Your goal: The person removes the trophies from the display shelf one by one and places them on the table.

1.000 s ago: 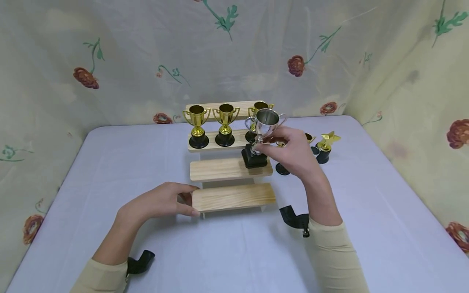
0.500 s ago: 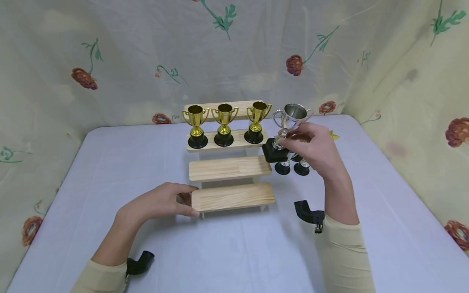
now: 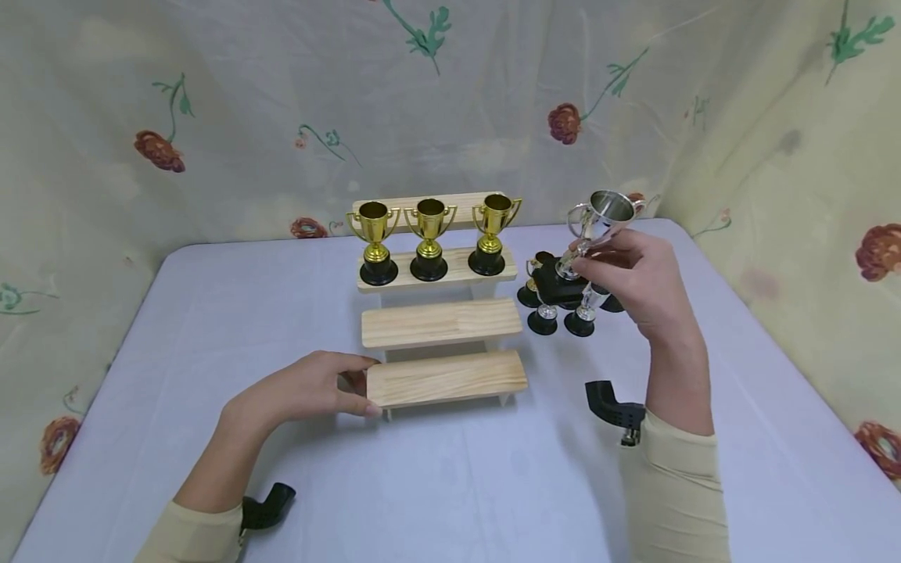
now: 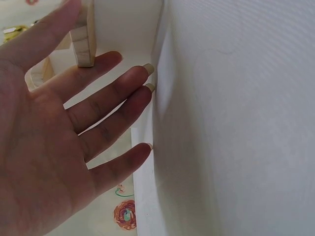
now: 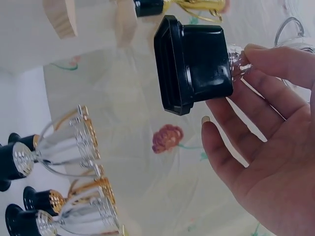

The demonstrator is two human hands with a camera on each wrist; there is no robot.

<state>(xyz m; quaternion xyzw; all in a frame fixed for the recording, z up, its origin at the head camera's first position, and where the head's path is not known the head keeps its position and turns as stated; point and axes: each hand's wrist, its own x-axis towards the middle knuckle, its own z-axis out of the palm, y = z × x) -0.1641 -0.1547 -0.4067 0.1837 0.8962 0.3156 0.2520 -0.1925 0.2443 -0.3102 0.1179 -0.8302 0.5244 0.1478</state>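
Observation:
A silver trophy cup (image 3: 607, 215) with a square black base (image 5: 204, 61) is raised at the right in the head view. My right hand (image 3: 637, 285) pinches its thin stem between thumb and fingers, the base tilted over a group of smaller trophies. At the lower left, my left hand (image 3: 310, 387) holds the left end of the lowest board of a tiered wooden display stand (image 3: 446, 379). In the left wrist view, that board's end (image 4: 83, 44) sits between thumb and index finger, while the other fingers (image 4: 118, 118) extend beneath it.
Three gold trophies (image 3: 429, 234) stand on a higher board. Two bare boards lie below them. Smaller silver trophies (image 3: 580, 317) and a gold one (image 3: 531, 285) stand on the white table to the stand's right, partly hidden by the raised base. A flowered curtain (image 3: 450, 117) hangs behind.
My right hand has carried the silver trophy cup rightward, from over the stand's boards to over the smaller trophies. My left hand keeps its place on the lowest board.

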